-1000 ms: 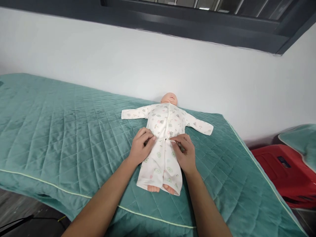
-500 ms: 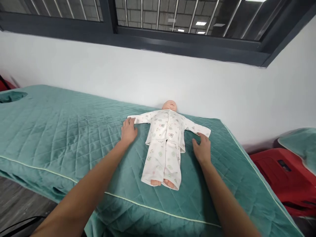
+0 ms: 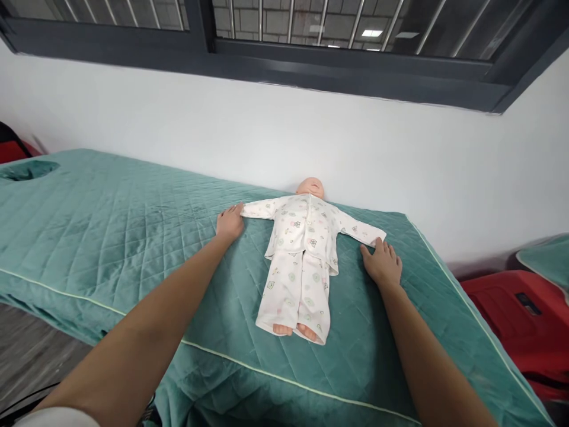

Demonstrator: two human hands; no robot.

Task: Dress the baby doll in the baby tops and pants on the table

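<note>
A baby doll (image 3: 311, 187) lies on its back on a green quilted bed cover, its head by the wall. It wears a white patterned shirt (image 3: 302, 228) with the sleeves spread out to both sides, and matching trousers (image 3: 291, 290). The doll's feet peek out at the trouser hems. My left hand (image 3: 230, 223) rests at the cuff of the sleeve on the left, fingers extended. Beside the cuff of the other sleeve (image 3: 362, 230) lies my right hand (image 3: 383, 261), open, its fingers apart and the fingertips at the cuff's edge.
The green quilted cover (image 3: 133, 237) spans the bed, with a face hole (image 3: 31, 170) at the far left. A white wall (image 3: 249, 130) and a dark window frame (image 3: 355, 71) stand behind. To the right is a red case (image 3: 511, 320) with green cloth on it.
My right hand has shifted outward to the right, toward the end of the sleeve. My left hand has slid slightly outward off its cuff. The view has tilted a little.
</note>
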